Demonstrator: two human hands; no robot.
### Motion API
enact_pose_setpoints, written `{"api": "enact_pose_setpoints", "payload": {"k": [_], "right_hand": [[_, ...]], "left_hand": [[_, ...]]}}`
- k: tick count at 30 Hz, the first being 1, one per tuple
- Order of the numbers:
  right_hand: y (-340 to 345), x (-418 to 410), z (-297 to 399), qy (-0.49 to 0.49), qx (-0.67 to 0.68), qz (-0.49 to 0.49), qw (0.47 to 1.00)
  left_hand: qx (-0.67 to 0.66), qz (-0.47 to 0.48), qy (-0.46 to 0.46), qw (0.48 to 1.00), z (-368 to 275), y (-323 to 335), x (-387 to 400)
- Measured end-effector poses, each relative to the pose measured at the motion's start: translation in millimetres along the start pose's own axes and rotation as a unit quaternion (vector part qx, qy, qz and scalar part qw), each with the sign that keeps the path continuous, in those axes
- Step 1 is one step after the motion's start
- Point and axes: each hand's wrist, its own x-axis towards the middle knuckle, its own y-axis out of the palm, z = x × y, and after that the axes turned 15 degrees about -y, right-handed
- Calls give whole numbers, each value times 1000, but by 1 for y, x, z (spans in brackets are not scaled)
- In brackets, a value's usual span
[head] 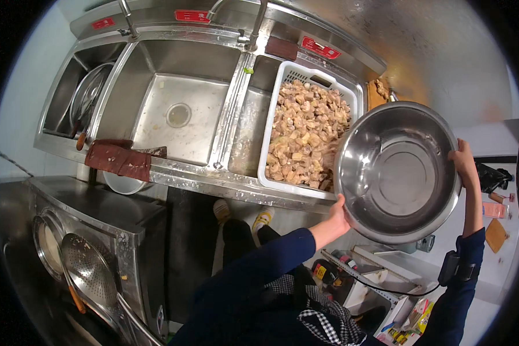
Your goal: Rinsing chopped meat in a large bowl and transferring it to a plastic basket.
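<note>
Between both hands I hold a large stainless steel basin (408, 177), tilted, its inside facing up towards me with a little wetness in it. My left hand (338, 217) grips the rim at the lower left. On the far right side, my right hand (462, 162) clasps the rim, fingers partly behind it. A white plastic basket (266, 149) heaped with chopped pieces of meat (307, 134) sits in the right sink bay. The basin's left edge overlaps the basket's right side in view, hiding part of it; whether they touch I cannot tell.
The middle sink basin (179, 95) has a drain. A brown cloth (119, 160) hangs over the sink's front edge. Pot lids (91, 93) stand in the left bay. A perforated skimmer (88, 264) lies at the stove, lower left. Shelves (372, 277) with bottles and packets are at lower right.
</note>
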Motion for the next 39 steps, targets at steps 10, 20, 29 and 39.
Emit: {"api": "enact_pose_setpoints", "payload": {"k": [10,20,29,39], "right_hand": [[17,3,92,-72,-208,70,973],[-4,23,216,-198,-276,61,939],[-53,-11,289,-376,-251,-154,879],[-29,-46,272,-344,-240,-117,900]], "left_hand": [[-45,-57,-48,996,33,-10,-7],[23,60,-98,993,21,24,-27],[111,274,-74,953,5,98,-61],[168,281,-83,941,9,64,-19]]}}
